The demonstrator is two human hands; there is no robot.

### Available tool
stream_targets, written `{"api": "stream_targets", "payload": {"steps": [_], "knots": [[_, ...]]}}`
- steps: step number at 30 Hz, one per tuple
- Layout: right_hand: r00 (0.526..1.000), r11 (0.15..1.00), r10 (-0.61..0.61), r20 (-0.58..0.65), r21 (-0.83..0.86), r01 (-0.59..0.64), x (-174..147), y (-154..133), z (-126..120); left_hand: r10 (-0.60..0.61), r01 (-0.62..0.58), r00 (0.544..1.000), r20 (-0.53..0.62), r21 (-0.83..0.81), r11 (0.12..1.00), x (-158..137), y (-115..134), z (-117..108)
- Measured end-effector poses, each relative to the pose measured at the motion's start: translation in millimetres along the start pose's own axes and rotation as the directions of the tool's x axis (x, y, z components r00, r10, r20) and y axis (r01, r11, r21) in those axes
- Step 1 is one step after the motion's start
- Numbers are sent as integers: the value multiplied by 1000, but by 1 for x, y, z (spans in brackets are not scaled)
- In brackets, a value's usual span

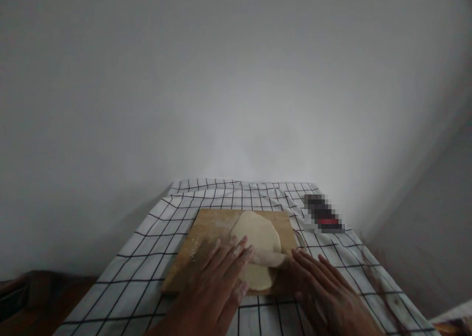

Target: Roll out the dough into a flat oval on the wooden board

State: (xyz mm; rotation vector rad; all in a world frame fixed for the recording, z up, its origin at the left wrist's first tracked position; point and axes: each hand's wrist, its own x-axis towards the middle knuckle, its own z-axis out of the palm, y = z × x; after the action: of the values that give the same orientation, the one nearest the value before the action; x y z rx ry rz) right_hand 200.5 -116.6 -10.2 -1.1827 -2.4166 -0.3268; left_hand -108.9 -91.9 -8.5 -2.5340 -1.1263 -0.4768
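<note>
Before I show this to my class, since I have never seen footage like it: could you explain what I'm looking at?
There is no machine here, just a person's two bare hands. The single picture comes from a camera worn on the head, looking forward and down, so the left hand and right hand enter from the bottom. Both lie over a rolling pin, one toward each end, fingers stretched out. The pin rests across a flattened sheet of pale dough on a wooden board. Beneath is a white checked cloth. To the right, a pixelated item cannot be identified. Behind is a plain wall.
</note>
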Motion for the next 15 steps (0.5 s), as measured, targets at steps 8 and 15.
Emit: {"api": "stream_targets", "payload": {"steps": [8,15], "knots": [[976,975,212,49,-77,-208,79,43,40,-133,132,989,-68,-8,991,61,-23,24],[953,962,264,152,-112,-249,174,97,62,-331,333,940,-86,6,943,130,-76,71]]}}
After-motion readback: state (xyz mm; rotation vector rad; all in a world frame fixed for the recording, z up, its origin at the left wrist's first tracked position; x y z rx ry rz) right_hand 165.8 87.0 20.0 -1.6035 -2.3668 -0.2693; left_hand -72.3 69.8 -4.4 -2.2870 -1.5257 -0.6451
